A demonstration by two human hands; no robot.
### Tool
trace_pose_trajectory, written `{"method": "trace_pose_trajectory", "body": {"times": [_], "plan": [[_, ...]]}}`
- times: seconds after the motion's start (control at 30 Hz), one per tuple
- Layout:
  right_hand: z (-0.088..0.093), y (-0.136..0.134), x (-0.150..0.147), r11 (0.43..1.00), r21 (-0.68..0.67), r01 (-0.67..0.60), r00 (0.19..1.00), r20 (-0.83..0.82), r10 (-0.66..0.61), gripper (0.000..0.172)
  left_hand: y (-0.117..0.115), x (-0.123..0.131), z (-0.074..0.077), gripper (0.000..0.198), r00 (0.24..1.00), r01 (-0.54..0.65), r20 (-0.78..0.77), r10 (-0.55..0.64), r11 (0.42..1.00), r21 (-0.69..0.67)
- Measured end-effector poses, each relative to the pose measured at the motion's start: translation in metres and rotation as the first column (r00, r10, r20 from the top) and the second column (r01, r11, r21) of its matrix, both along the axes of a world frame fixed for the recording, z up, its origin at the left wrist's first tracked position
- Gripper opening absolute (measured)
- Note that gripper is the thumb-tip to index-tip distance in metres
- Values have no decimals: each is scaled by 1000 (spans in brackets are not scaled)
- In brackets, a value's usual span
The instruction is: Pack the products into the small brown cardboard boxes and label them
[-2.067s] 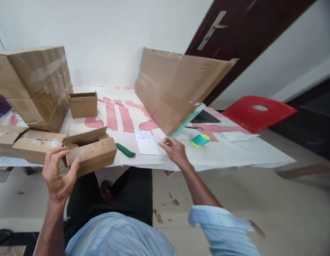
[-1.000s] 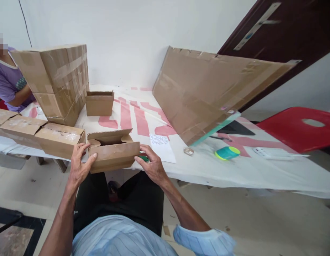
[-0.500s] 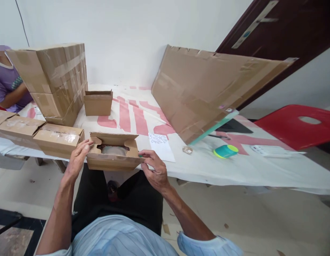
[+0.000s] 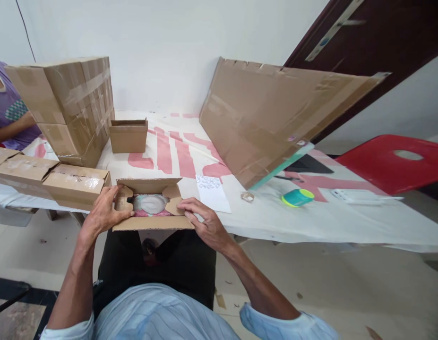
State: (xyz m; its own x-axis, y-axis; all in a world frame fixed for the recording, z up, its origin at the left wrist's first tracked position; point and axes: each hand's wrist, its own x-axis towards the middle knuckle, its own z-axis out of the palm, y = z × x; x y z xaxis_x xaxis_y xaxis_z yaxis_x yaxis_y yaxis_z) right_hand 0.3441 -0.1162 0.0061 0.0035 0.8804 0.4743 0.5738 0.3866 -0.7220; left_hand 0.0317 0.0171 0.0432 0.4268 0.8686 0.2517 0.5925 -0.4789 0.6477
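Observation:
An open cardboard box (image 4: 153, 224) sits at the table's front edge, right in front of me. Inside it lies a rounded whitish item (image 4: 150, 204) with pink and greenish material around it; what it is I cannot make out. My left hand (image 4: 104, 210) grips the box's left end, its thumb laid over the near side. At the right end, my right hand (image 4: 205, 222) has its fingers on the small side flap (image 4: 175, 202), with the thumb by the near flap. The long front and back flaps stand folded outward.
Taped cartons (image 4: 77, 184) line the table edge to the left, below a tall carton stack (image 4: 77, 108). Behind is a small open box (image 4: 128, 137). To the right lie a printed sheet (image 4: 215, 200), a tape roll (image 4: 247, 196), a teal-yellow object (image 4: 297, 197) and a leaning cardboard sheet (image 4: 268, 113).
The near flap has swung outward toward me, showing more of the box's inside. My left thumb has come over the box's edge, and my right fingers have shifted onto the side flap.

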Motion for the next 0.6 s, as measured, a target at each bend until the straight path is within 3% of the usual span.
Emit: {"method": "trace_pose_trajectory", "body": {"times": [0.1,0.23,0.33,0.43,0.6], "plan": [[9,5,4,992,-124,-10,1000,-3,9,21,-8,12,5,66,997,-9,-70,15,997,73],[14,16,2,987,-84,133,971,210,-113,38,-21,22,9,52,993,-53,-104,64,993,107],[16,20,-5,984,-3,180,924,344,-169,34,-26,15,4,66,995,-90,35,89,996,16],[16,17,-13,977,81,199,890,403,-214,27,-25,2,-9,56,946,-169,265,185,982,-82],[8,5,-17,942,155,296,903,277,-329,33,-27,-14,-36,49,847,-334,428,316,942,-34]]}}
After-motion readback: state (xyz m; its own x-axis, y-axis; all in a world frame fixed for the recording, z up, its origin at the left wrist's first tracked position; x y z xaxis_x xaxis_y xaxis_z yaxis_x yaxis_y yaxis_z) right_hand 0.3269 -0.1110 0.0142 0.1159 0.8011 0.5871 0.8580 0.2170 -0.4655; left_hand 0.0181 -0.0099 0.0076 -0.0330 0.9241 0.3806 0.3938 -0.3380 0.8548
